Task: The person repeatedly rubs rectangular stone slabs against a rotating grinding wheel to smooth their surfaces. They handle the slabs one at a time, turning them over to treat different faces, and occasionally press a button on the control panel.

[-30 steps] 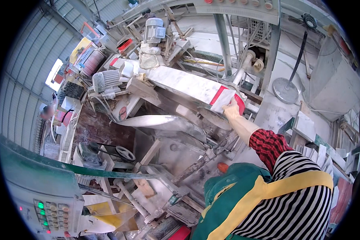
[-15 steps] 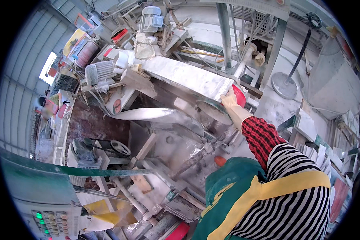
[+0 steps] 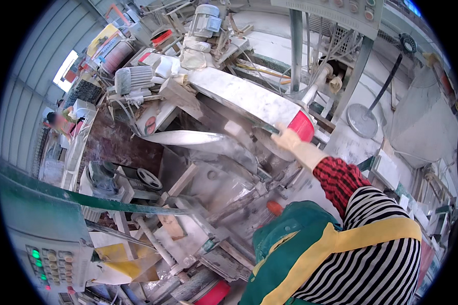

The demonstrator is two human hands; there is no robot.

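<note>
My right hand [image 3: 290, 141], in a pale cream glove with a red-and-black checked cuff, reaches over the front edge of a long machine housing [image 3: 244, 94] covered in white dust. Its fingers point left, loosely stretched and apart, with nothing visible in them. Just beyond the hand is the housing's rounded red end [image 3: 302, 126]. Below the fingers runs a wide grey-brown belt [image 3: 269, 144]; whether they touch it or the housing edge is unclear. My left hand is out of view. A small orange-red piece [image 3: 275, 207], its kind unclear, shows beside my green apron [image 3: 295, 229].
A pale twisted strip [image 3: 188, 138] hangs below the housing. Motors [image 3: 133, 80], a spoked pulley [image 3: 149, 179] and a lit control panel [image 3: 51, 264] are at left. A round-based metal stand [image 3: 362, 120] stands at right. Another person [image 3: 63, 124] is far left.
My right hand has moved left and slightly down from the red end along the housing's front edge. More of the red end shows. The whole view has shifted slightly.
</note>
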